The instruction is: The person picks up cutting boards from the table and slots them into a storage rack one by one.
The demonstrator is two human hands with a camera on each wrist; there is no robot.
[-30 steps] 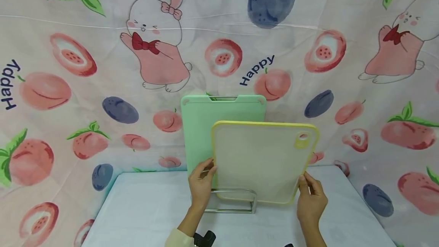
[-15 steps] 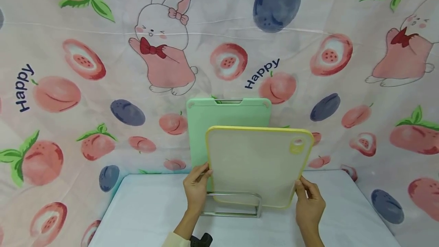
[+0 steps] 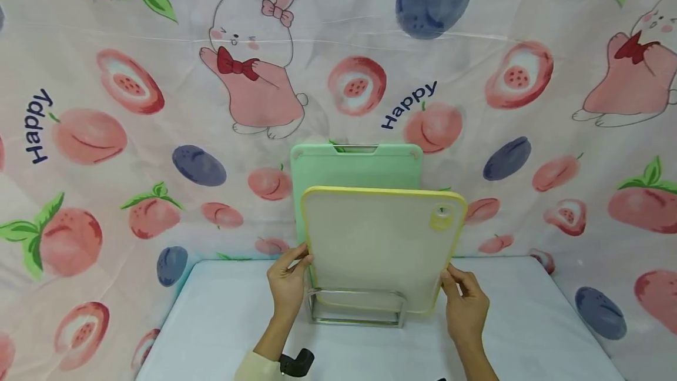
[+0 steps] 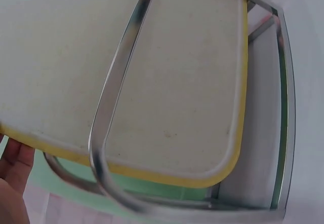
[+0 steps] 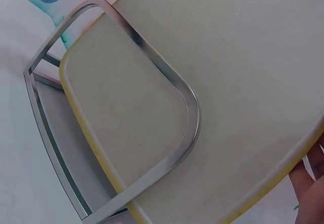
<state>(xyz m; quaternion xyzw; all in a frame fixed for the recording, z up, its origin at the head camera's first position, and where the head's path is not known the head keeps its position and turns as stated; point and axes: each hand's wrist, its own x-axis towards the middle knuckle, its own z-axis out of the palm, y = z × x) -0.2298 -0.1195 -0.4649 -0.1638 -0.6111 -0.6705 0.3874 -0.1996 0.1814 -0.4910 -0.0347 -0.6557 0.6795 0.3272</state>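
Note:
A pale cutting board with a yellow rim (image 3: 375, 240) stands upright in a metal rack (image 3: 357, 323), its lower part behind the rack's front loop. My left hand (image 3: 287, 281) pinches the board's left edge between thumb and fingers. On the opposite edge, lower down, my right hand (image 3: 466, 304) pinches the yellow rim. Behind it a green cutting board (image 3: 357, 168) stands upright, mostly covered. In the left wrist view the front bar (image 4: 114, 82) crosses the board's face, and the board's bottom edge sits above the rack's base. Only part of each hand shows in the wrist views.
The rack stands on a white-covered table (image 3: 227, 304). Close behind hangs a fruit-and-rabbit printed cloth (image 3: 328, 28). A black device (image 3: 297, 363) is strapped at my left wrist, by the cream sleeve (image 3: 258, 368).
Both hands have shifted the yellow-rimmed board leftward, so it now lines up more with the rack and the green board behind. The grip on both edges is kept. The head view has shifted slightly.

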